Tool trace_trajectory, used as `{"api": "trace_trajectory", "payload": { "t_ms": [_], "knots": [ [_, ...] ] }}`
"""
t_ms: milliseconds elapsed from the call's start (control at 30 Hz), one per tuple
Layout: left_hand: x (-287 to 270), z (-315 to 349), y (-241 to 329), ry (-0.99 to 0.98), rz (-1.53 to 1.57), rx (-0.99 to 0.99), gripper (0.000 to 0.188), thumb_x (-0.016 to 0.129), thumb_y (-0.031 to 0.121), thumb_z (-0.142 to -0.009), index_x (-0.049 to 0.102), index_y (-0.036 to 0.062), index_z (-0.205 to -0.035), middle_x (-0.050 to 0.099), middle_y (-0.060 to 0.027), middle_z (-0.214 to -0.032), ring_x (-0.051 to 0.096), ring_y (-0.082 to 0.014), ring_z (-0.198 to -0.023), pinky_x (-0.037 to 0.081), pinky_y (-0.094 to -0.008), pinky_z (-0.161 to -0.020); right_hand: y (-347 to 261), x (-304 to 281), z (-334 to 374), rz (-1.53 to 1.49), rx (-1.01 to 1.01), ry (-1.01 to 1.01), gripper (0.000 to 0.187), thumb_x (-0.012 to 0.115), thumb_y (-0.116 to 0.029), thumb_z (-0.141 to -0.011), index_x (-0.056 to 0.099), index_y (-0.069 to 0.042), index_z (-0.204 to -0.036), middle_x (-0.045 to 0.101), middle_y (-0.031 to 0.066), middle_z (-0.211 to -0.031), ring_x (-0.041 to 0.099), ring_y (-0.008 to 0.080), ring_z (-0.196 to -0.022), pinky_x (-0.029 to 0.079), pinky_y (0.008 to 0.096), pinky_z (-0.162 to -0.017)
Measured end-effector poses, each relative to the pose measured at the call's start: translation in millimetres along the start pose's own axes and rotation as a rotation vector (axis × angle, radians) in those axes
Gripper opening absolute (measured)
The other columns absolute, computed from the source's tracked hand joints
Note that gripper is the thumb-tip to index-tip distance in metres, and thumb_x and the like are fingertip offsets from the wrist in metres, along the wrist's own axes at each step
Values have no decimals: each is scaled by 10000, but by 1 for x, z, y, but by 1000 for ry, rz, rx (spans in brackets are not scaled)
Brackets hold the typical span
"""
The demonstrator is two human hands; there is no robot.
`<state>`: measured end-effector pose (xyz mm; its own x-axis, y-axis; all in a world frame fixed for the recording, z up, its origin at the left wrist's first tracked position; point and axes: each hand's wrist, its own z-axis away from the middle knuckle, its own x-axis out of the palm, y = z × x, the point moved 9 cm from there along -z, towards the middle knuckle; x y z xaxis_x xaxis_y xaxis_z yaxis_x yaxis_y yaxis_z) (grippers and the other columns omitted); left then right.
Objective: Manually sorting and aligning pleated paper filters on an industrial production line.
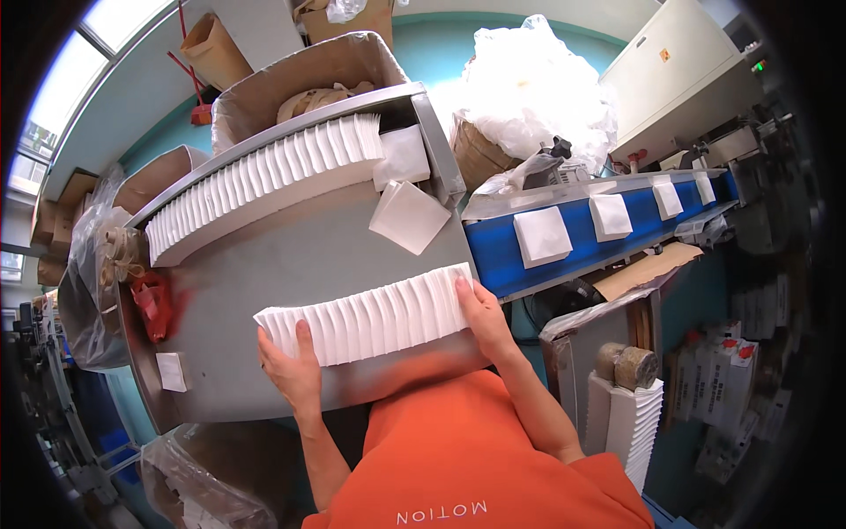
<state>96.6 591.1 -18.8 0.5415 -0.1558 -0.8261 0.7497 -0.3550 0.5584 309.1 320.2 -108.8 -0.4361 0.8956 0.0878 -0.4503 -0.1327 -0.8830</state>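
Note:
A row of white folded paper napkins (379, 316) stands on edge, packed together, over the near part of the grey metal table (256, 273). My left hand (291, 366) grips its left end, thumb on the near side. At the right end, my right hand (485, 319) presses with thumb and fingers, so the row is squeezed between both hands. A longer row of similar napkins (264, 187) lines the table's far edge. Beside its right end lie a loose napkin stack (410, 217) and another white stack (404, 159) partly behind it.
On the right, a blue conveyor belt (568, 256) carries several white napkin stacks. A red plastic bag (152, 305) and a small white packet (172, 371) lie at the table's left. Behind stand a lined carton (304, 79) and a large white plastic bag (542, 93).

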Motion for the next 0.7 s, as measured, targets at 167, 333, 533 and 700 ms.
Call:
{"api": "trace_trajectory", "payload": {
  "t_ms": [167, 333, 533, 700],
  "knots": [
    [-3, -1, -5, 10, -14, -29, 755, 653, 441, -912, 388, -87, -1382, 496, -294, -1336, 476, -443, -1246, 380, -489, -1049, -9, -8, 21, -13, -32, 39, 465, 529, -398, -1015, 581, -4, -1257, 661, 29, -1091, 596, 103, -959, 461, 256, -888],
    [-4, -7, 0, -91, -35, -63, 787, 645, 478, -910, 369, -57, -1417, 493, -284, -1362, 493, -437, -1246, 379, -483, -1055, 2, -6, 5, -57, 71, -8, 437, 572, -360, -994, 574, -10, -1257, 640, 48, -1150, 581, 101, -1022, 458, 290, -909],
    [-3, -21, -11, -197, 26, -78, 838, 640, 516, -904, 330, -31, -1457, 466, -285, -1399, 448, -441, -1299, 371, -472, -1071, 30, -28, 20, -122, 246, -51, 384, 632, -184, -934, 562, 12, -1257, 646, 82, -1149, 634, 170, -1007, 500, 307, -883],
    [7, -14, 0, -227, -19, 1, 854, 640, 511, -906, 295, -22, -1476, 444, -288, -1418, 421, -444, -1319, 366, -474, -1076, 7, -58, -3, -143, 21, 201, 466, 586, -410, -983, 566, 25, -1148, 645, 114, -1050, 621, 183, -965, 490, 287, -863]
  ]
}}
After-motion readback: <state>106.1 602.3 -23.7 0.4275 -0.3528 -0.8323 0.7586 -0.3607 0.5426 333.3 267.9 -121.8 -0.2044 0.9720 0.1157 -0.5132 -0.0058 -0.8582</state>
